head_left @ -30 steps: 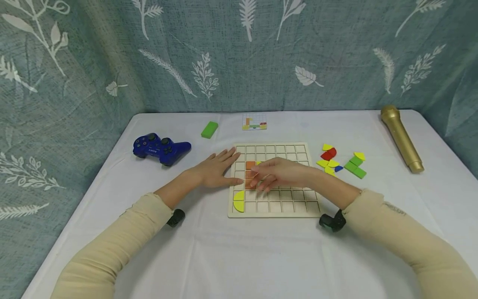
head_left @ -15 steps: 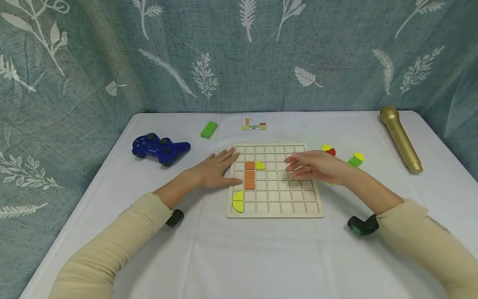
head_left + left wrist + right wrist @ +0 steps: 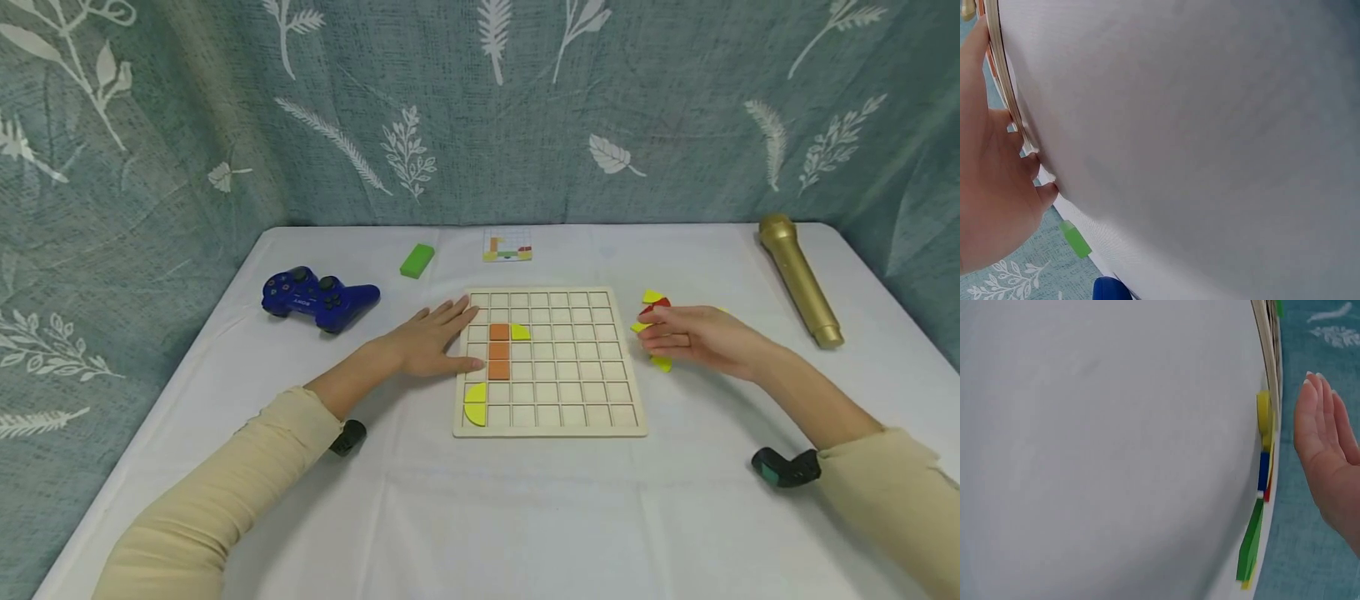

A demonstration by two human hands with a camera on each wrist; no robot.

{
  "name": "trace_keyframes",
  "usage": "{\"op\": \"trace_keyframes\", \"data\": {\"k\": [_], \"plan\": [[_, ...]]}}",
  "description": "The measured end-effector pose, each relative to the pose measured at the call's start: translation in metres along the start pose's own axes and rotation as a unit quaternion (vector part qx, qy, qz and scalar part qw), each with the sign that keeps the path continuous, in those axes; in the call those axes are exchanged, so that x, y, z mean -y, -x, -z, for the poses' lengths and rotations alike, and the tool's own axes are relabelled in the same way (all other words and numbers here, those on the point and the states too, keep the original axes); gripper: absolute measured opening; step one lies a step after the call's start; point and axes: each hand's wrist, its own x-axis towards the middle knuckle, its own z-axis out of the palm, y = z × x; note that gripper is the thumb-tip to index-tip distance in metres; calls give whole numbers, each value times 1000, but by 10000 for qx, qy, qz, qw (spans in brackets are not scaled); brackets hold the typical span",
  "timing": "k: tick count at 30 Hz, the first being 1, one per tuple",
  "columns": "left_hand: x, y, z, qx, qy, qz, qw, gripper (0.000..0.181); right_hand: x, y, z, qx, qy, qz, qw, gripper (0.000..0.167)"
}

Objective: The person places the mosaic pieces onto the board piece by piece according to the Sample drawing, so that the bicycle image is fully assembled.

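A pale wooden grid board (image 3: 562, 392) lies flat on the white table. My left hand (image 3: 431, 343) rests at its left edge, fingers spread, the fingertips and thumb touching the rim. Three orange squares (image 3: 498, 351) form a column on the grid, with a yellow quarter-round piece (image 3: 520, 332) beside the top one. Two yellow rounded pieces (image 3: 476, 404) sit at the lower left. My right hand (image 3: 701, 340) hovers, fingers loosely extended, above loose pieces right of the board. It partly hides them in the head view; the right wrist view shows green pieces (image 3: 1249, 540) and a blue piece (image 3: 1264, 470) below it.
A small pattern card (image 3: 507, 246) lies behind the board, a green block (image 3: 417, 261) to its left. Farther left is a blue game controller (image 3: 320, 298). A gold microphone (image 3: 801, 282) lies at the right. A patterned curtain (image 3: 480, 117) hangs behind the table.
My right hand has moved right, from over the orange squares to above the loose pieces, uncovering the yellow quarter-round piece on the grid. The left hand has stayed at the board's edge.
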Motion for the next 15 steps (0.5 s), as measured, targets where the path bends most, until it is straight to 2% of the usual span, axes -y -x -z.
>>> {"op": "trace_keyframes", "data": {"k": [8,15], "plan": [[0,1,0,-28,9,10,10000,92,-5,12,20,-471,467,-135,9977,67],[-1,0,0,-42,-3,-7,10000,92,-12,19,32,-380,1173,-78,9923,68]]}}
